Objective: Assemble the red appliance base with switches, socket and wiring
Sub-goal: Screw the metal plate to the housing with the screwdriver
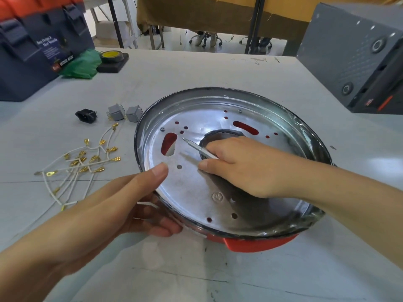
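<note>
left hand (122,205) grips base (250,243), right hand (237,162) w/ screwdriver (197,147)

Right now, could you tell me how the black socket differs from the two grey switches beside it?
The socket is black; the switches are grey. The socket is single and lies farther from the base; the switches sit paired near its rim. All lie loose on the table, not yet fitted.

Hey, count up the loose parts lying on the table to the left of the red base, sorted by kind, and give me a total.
Grey rocker switches: 2
Black power socket: 1
Bundle of white wires with brass terminals: 1 (single wires overlap too much to count)
Total: 4
</note>
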